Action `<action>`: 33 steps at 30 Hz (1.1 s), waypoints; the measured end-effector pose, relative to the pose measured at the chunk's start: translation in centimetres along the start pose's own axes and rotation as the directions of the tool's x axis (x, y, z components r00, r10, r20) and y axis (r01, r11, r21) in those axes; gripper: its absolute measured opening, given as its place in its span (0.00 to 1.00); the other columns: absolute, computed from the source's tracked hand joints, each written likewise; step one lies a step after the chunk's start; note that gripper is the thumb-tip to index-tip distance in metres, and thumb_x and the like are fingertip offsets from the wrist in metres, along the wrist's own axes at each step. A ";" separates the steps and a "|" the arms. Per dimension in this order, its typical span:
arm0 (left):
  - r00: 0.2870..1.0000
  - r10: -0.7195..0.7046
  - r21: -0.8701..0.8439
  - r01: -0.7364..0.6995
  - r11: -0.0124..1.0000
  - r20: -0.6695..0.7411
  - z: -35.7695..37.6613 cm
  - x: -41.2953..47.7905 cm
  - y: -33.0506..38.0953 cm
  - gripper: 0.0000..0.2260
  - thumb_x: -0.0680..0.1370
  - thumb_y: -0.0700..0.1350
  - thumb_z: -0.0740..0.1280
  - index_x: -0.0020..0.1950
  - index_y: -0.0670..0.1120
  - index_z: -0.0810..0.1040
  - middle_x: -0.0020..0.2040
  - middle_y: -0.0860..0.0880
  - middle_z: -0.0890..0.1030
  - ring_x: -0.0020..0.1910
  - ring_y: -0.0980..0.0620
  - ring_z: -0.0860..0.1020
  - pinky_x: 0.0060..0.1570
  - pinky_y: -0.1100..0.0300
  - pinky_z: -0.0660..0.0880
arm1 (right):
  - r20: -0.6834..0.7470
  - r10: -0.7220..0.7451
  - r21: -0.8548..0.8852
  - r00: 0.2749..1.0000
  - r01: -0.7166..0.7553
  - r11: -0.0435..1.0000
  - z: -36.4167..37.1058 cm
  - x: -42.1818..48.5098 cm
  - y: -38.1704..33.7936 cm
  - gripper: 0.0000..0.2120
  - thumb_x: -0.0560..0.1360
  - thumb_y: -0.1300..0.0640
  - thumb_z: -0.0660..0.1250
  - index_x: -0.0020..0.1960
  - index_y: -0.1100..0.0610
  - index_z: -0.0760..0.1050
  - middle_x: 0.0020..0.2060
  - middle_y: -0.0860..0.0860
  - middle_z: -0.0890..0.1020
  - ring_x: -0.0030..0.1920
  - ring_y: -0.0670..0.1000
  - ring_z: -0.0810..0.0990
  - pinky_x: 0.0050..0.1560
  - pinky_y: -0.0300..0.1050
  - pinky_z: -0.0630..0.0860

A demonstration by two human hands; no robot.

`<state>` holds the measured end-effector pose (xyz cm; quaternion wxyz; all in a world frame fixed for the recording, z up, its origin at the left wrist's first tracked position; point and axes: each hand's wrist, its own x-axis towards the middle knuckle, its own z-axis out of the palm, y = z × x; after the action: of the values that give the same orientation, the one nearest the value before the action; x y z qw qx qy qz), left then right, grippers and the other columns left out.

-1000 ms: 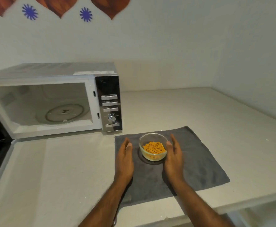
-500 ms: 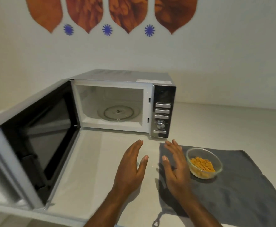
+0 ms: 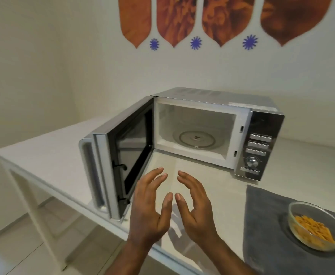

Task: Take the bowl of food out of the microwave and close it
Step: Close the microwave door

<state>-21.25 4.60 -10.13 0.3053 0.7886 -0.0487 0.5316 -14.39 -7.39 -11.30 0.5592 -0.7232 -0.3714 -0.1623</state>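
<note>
Bowl (image 3: 317, 227) out (microwave door (image 3: 121, 165) open).

A dark grey cloth mat (image 3: 265, 225) lies flat on the white rectangular table (image 3: 49, 155). On the pale wall behind hang brown-orange pointed leaf-shaped decorations (image 3: 134, 18), with small blue star-shaped stickers (image 3: 196, 43) just below them.

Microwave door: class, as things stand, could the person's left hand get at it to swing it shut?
Probably yes. The left hand is open and empty, just right of the open microwave door, with only bare counter between them. The bowl sits away on the cloth.
</note>
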 end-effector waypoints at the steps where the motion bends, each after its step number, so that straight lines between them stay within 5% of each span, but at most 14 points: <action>1: 0.998 0.024 0.011 -0.024 1.000 -0.053 -1.2 0.0 0.0 0.19 0.79 0.49 0.63 0.69 0.50 0.70 0.72 0.61 0.67 0.71 0.53 0.69 0.68 0.61 0.65 | 0.017 -0.035 0.019 0.999 0.035 0.999 0.8 0.0 -0.6 0.18 0.79 0.40 0.60 0.69 0.38 0.68 0.70 0.33 0.70 0.71 0.40 0.70 0.69 0.30 0.64; 5: 0.971 0.095 0.120 -0.070 0.990 -0.218 -5.4 0.8 -0.5 0.18 0.78 0.48 0.62 0.67 0.45 0.71 0.69 0.47 0.71 0.70 0.48 0.70 0.68 0.54 0.66 | 0.057 -0.181 0.078 0.982 0.176 0.981 3.9 0.0 -2.9 0.22 0.79 0.52 0.65 0.72 0.43 0.66 0.72 0.37 0.69 0.72 0.44 0.69 0.71 0.34 0.65; 10: 0.948 0.021 0.188 0.041 0.981 -0.318 -9.8 3.1 -2.0 0.21 0.79 0.48 0.60 0.70 0.43 0.68 0.71 0.41 0.69 0.73 0.46 0.66 0.71 0.52 0.63 | 0.071 -0.285 0.196 0.956 0.267 0.944 6.8 0.3 -6.6 0.23 0.79 0.53 0.63 0.73 0.47 0.65 0.75 0.42 0.67 0.75 0.46 0.67 0.72 0.37 0.64; 14: 0.949 -0.181 0.075 0.206 0.976 -0.258 -11.1 4.8 -3.4 0.24 0.80 0.50 0.58 0.77 0.52 0.61 0.78 0.50 0.63 0.77 0.52 0.61 0.73 0.50 0.63 | 0.106 -0.284 0.235 0.953 0.254 0.938 8.5 0.6 -9.4 0.20 0.81 0.52 0.60 0.71 0.43 0.66 0.74 0.36 0.66 0.74 0.43 0.66 0.71 0.32 0.62; 18: 0.923 -0.351 -0.106 0.338 0.935 -0.159 -11.8 6.2 -4.3 0.26 0.79 0.51 0.57 0.78 0.56 0.57 0.78 0.58 0.61 0.73 0.66 0.63 0.64 0.69 0.65 | 0.222 -0.223 0.333 0.949 0.141 0.932 9.3 0.6 -10.8 0.20 0.81 0.46 0.54 0.73 0.38 0.63 0.75 0.35 0.65 0.75 0.41 0.64 0.72 0.31 0.60; 21: 0.920 -0.377 -0.148 0.361 0.921 -0.104 -12.2 6.8 -4.8 0.24 0.80 0.49 0.55 0.77 0.56 0.59 0.74 0.61 0.64 0.66 0.76 0.65 0.57 0.79 0.65 | 0.290 -0.164 0.325 0.943 0.064 0.944 9.5 0.2 -10.7 0.20 0.80 0.41 0.52 0.72 0.32 0.60 0.75 0.31 0.63 0.75 0.37 0.62 0.72 0.33 0.60; 26: 0.938 -0.335 -0.129 0.323 0.937 -0.086 -11.5 6.6 -4.6 0.20 0.82 0.45 0.55 0.75 0.53 0.64 0.61 0.80 0.70 0.61 0.77 0.69 0.53 0.81 0.66 | 0.325 -0.100 0.278 0.941 0.006 0.961 9.1 -0.4 -9.9 0.20 0.79 0.38 0.52 0.71 0.29 0.59 0.74 0.28 0.61 0.74 0.35 0.61 0.72 0.37 0.60; 28: 0.943 -0.320 -0.131 0.308 0.942 -0.087 -11.1 6.5 -4.3 0.19 0.82 0.45 0.55 0.74 0.55 0.65 0.62 0.78 0.71 0.63 0.73 0.71 0.56 0.76 0.70 | 0.315 -0.083 0.262 0.945 -0.003 0.965 8.7 -0.5 -9.5 0.20 0.79 0.39 0.53 0.71 0.28 0.59 0.74 0.28 0.61 0.74 0.34 0.61 0.71 0.35 0.60; 31: 0.939 -0.341 -0.175 0.328 0.928 -0.051 -10.1 6.3 -3.6 0.19 0.82 0.48 0.55 0.73 0.57 0.68 0.69 0.67 0.73 0.69 0.57 0.73 0.66 0.50 0.74 | 0.253 -0.077 0.212 0.964 0.023 0.977 7.6 -0.9 -8.6 0.21 0.80 0.42 0.56 0.72 0.31 0.59 0.74 0.29 0.62 0.74 0.36 0.63 0.70 0.29 0.60; 33: 0.943 -0.334 -0.196 0.325 0.925 -0.015 -9.3 6.3 -3.1 0.19 0.82 0.49 0.55 0.73 0.53 0.70 0.70 0.58 0.75 0.67 0.48 0.76 0.63 0.42 0.75 | 0.189 -0.083 0.179 0.978 0.048 0.983 7.0 -1.1 -8.1 0.22 0.79 0.42 0.57 0.72 0.32 0.59 0.73 0.29 0.63 0.74 0.37 0.64 0.69 0.27 0.61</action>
<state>-24.81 13.63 -3.74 0.4655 0.7397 0.0409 0.4843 -22.15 -0.50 -8.68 0.5753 -0.6714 -0.4610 -0.0757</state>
